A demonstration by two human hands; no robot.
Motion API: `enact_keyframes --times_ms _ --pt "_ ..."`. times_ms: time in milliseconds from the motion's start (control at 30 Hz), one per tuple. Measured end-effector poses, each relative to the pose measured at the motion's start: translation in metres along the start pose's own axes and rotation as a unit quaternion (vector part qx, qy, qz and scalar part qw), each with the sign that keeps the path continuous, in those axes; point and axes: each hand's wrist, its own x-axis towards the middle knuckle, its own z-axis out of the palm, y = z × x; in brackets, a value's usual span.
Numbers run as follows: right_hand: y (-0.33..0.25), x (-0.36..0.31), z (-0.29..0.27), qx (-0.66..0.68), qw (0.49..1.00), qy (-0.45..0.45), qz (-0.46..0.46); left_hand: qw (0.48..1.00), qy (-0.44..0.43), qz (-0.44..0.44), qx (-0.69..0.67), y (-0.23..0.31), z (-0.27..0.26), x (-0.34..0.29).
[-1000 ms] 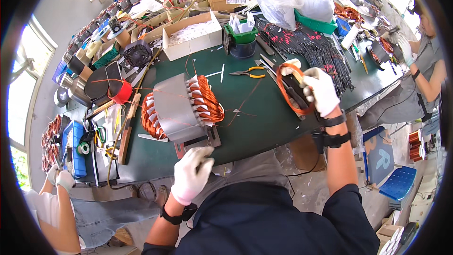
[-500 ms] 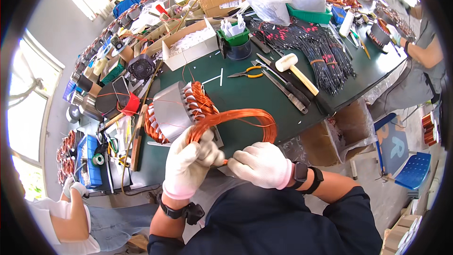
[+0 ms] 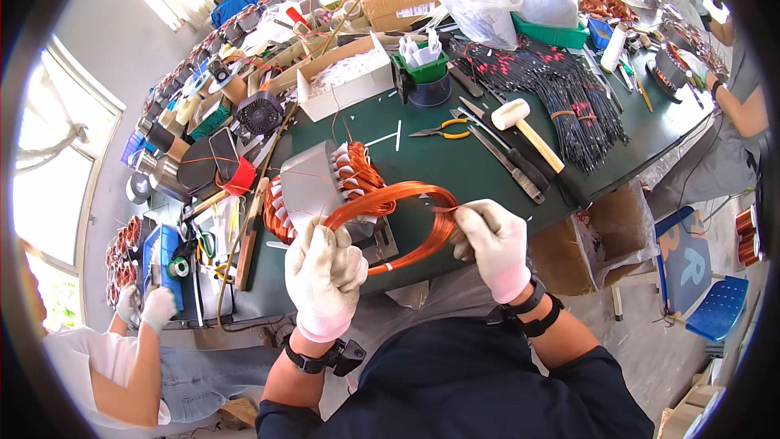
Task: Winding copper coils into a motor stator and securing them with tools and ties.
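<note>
Copper coil (image 3: 398, 192) is up between my two hands, over the near edge of the green bench (image 3: 471, 187), in front of the wound stator core (image 3: 307, 183); can't tell if they touch. Left hand (image 3: 327, 280) is closed round the left end of the loop; right hand (image 3: 494, 245) pinches the right bend, thumb against fingers. Best practice, I'd say: light, even grip, strands parallel, no crossovers, no kinks at the bends, no scraping on steel. Loose bundle, so probably springy and apt to splay if squeezed off-centre. Shape: rough oval, many fine glossy orange strands, small pale tie (image 3: 388, 267) on the near run. Core: smooth grey drum, pale slot liners (image 3: 345, 183) between bulging winding ends (image 3: 366, 167).
</note>
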Motion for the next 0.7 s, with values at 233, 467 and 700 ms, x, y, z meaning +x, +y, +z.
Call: enact_keyframes --times_ms 233,467,700 --pt "0.026 0.005 -0.011 0.059 0.993 0.09 0.058 0.999 0.014 0.031 -0.025 -0.005 -0.007 -0.002" --pt "0.027 0.043 -0.075 0.141 0.971 0.183 -0.057 1.0 0.021 0.005 -0.02 0.015 -0.006 -0.001" --pt "-0.021 0.038 0.019 -0.297 0.867 -0.047 -0.397 0.993 -0.008 -0.046 0.108 0.038 0.003 0.006"
